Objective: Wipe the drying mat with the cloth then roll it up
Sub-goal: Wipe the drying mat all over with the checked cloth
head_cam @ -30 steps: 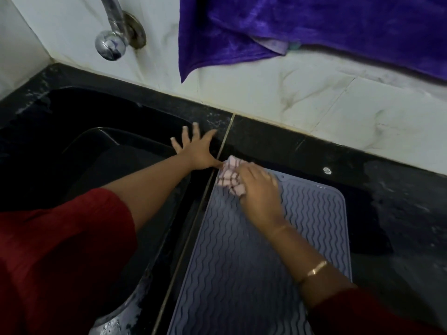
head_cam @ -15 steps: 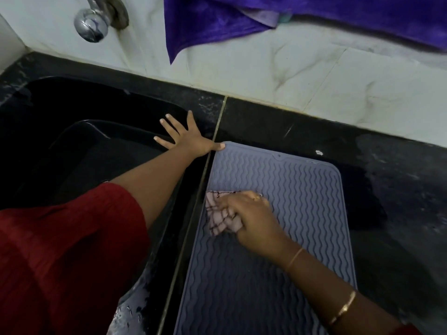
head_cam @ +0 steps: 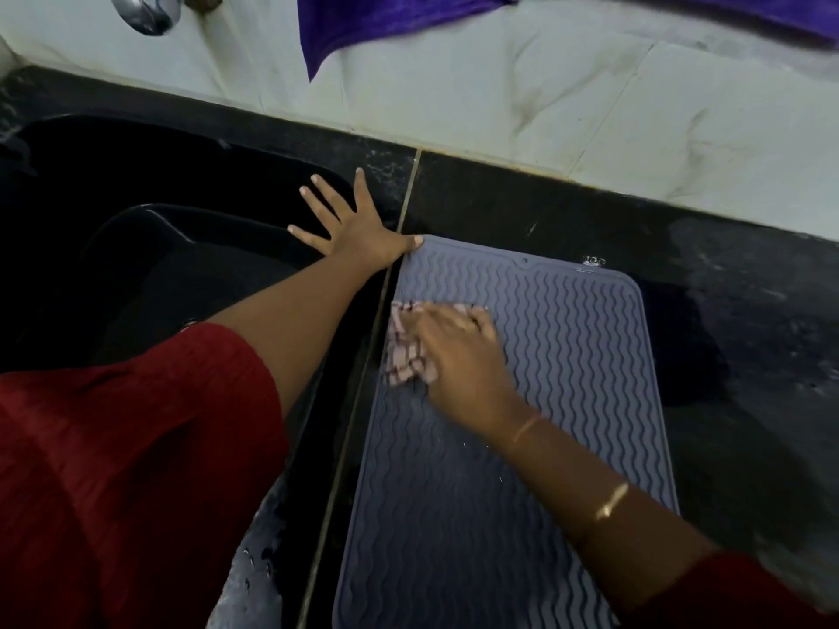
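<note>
The dark sink (head_cam: 136,229) fills nine o'clock. Beside its edge, the left hand (head_cam: 356,231) spreads its fingers (head_cam: 320,202) wide, with the thumb touching the drying mat (head_cam: 572,356) at its eleven o'clock corner, probably to stop it sliding. The right hand (head_cam: 463,356) presses the cloth (head_cam: 406,356) onto the mat's upper left on the black surface (head_cam: 749,311). Blur hides whether its fingers curl round the cloth.

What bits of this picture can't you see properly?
All head view.
Grey wavy-ribbed rubber drying mat: near end cut off by the bottom edge.
Pink checked cloth: mostly under the right hand, whose motion blur hides whether it grips or presses.
Chrome tap and purple towel: cut by the top edge.
Black sink: too dark inside; red sleeve covers part.
</note>
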The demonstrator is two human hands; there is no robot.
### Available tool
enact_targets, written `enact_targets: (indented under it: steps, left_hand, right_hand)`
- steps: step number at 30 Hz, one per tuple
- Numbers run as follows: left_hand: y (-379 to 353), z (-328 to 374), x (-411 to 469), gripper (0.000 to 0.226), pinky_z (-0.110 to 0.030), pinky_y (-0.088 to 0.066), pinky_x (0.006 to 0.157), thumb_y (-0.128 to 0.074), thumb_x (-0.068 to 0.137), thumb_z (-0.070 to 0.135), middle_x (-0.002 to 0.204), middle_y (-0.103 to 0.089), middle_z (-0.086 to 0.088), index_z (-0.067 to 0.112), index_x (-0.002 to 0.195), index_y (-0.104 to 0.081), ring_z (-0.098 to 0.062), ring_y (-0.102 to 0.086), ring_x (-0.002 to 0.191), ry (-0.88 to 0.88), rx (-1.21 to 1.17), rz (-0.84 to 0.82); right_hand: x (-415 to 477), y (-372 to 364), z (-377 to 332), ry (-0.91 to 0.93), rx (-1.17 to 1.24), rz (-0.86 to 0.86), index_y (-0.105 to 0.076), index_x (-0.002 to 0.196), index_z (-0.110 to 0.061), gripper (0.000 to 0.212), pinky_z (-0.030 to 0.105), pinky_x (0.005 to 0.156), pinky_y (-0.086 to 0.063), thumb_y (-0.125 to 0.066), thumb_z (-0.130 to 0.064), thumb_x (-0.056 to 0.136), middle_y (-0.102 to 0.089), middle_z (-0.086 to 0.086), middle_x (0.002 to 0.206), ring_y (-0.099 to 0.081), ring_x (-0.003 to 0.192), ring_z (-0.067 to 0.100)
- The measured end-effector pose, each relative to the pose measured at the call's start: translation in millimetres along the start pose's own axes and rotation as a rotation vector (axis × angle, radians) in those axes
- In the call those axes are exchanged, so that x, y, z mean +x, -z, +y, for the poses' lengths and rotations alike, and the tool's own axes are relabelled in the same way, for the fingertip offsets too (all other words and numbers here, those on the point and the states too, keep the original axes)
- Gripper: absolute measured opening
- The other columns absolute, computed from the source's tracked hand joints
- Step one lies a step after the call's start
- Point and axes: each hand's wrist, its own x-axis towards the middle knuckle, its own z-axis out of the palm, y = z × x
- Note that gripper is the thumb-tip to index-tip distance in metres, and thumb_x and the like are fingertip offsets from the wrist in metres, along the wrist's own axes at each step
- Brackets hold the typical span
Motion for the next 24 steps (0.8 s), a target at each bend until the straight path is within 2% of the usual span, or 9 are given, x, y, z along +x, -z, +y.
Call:
enact_targets:
  steps: [2, 4, 5, 7, 9, 12, 15, 22, 24]
  left_hand:
    - [-2.3, 2.5, -1.0, 0.118, -0.070, 0.014, 0.099, -0.066, 0.066, 0.068, 0.149, 0.034, -0.019, 0.032, 0.148, 0.012, -0.037, 0.033, 0.136, -0.035, 0.032, 0.038]
    - [-9.6, 3.2, -5.5, 0.106, -0.070, 0.014, 0.100, -0.060, 0.073, 0.066, 0.150, 0.031, -0.020, 0.032, 0.149, 0.007, -0.037, 0.031, 0.137, -0.080, 0.050, 0.095]
    - [-14.7, 2.7, -8.4, 0.099, -0.071, 0.013, 0.100, -0.057, 0.077, 0.064, 0.151, 0.028, -0.020, 0.032, 0.149, 0.003, -0.038, 0.029, 0.138, -0.116, 0.061, 0.137]
    - [-22.6, 0.6, -11.6, 0.087, -0.072, 0.012, 0.099, -0.052, 0.082, 0.060, 0.154, 0.022, -0.020, 0.033, 0.149, -0.005, -0.038, 0.025, 0.139, -0.189, 0.086, 0.214]
    - [-21.3, -2.3, -8.2, 0.092, -0.072, 0.013, 0.098, -0.052, 0.079, 0.066, 0.153, 0.023, -0.019, 0.034, 0.149, -0.002, -0.038, 0.026, 0.139, -0.160, 0.073, 0.187]
    - [-12.6, -8.6, 1.5, 0.123, -0.072, 0.018, 0.096, -0.057, 0.059, 0.082, 0.147, 0.035, -0.021, 0.035, 0.146, 0.016, -0.038, 0.036, 0.134, 0.014, 0.029, 0.027]
    - [-4.9, -7.2, 6.9, 0.135, -0.072, 0.019, 0.094, -0.062, 0.051, 0.082, 0.144, 0.040, -0.023, 0.033, 0.144, 0.022, -0.039, 0.039, 0.132, 0.039, 0.029, -0.028]
    - [-0.9, -3.7, 2.1, 0.128, -0.072, 0.017, 0.095, -0.061, 0.058, 0.080, 0.147, 0.036, -0.022, 0.031, 0.146, 0.018, -0.039, 0.036, 0.133, -0.029, 0.044, 0.019]
    - [-0.7, -3.5, -1.9, 0.124, -0.072, 0.016, 0.096, -0.058, 0.059, 0.081, 0.148, 0.034, -0.021, 0.032, 0.147, 0.015, -0.040, 0.035, 0.134, -0.042, 0.066, 0.039]
  right_hand:
    - [-24.7, -2.5, -3.3, 0.068, 0.042, -0.041, -0.049, 0.126, -0.018, 0.058, 0.042, 0.112, -0.007, -0.057, -0.003, 0.070, -0.051, -0.001, 0.138, -0.034, 0.136, 0.017]
    - [-31.7, 0.5, -2.4, 0.086, 0.148, -0.061, -0.055, 0.117, -0.015, 0.050, 0.038, 0.114, -0.009, -0.056, 0.000, 0.070, -0.057, 0.000, 0.131, -0.040, 0.133, 0.018]
    - [-26.3, 5.4, -1.2, 0.067, 0.245, -0.037, -0.059, 0.109, -0.012, 0.040, 0.042, 0.114, -0.020, -0.056, 0.001, 0.072, -0.063, 0.004, 0.122, -0.049, 0.125, 0.023]
    - [-2.5, 16.3, 3.9, -0.013, 0.395, 0.090, -0.061, 0.098, -0.004, 0.020, 0.049, 0.094, -0.044, -0.055, -0.001, 0.079, -0.066, 0.011, 0.101, -0.059, 0.101, 0.028]
    - [30.1, 24.8, 13.2, -0.124, 0.308, 0.199, -0.058, 0.106, -0.005, 0.025, 0.050, 0.089, -0.045, -0.054, -0.004, 0.081, -0.064, 0.013, 0.103, -0.057, 0.101, 0.029]
    - [62.7, 26.9, 20.0, -0.244, 0.072, 0.038, -0.046, 0.130, -0.020, 0.049, 0.047, 0.103, -0.032, -0.057, -0.014, 0.083, -0.056, 0.004, 0.130, -0.045, 0.123, 0.026]
    - [55.0, 15.2, 12.0, -0.124, -0.052, -0.034, -0.053, 0.123, -0.030, 0.044, 0.044, 0.093, -0.025, -0.056, -0.015, 0.081, -0.053, -0.004, 0.133, -0.038, 0.124, 0.025]
    - [-30.7, 0.6, -12.9, 0.098, 0.135, -0.049, -0.061, 0.115, -0.031, 0.054, 0.035, 0.084, -0.021, -0.056, -0.001, 0.070, -0.059, -0.016, 0.126, -0.041, 0.117, 0.016]
    - [-36.5, 7.0, -12.5, 0.110, 0.299, -0.073, -0.067, 0.106, -0.023, 0.050, 0.032, 0.082, -0.027, -0.055, 0.004, 0.066, -0.067, -0.009, 0.114, -0.047, 0.102, 0.007]
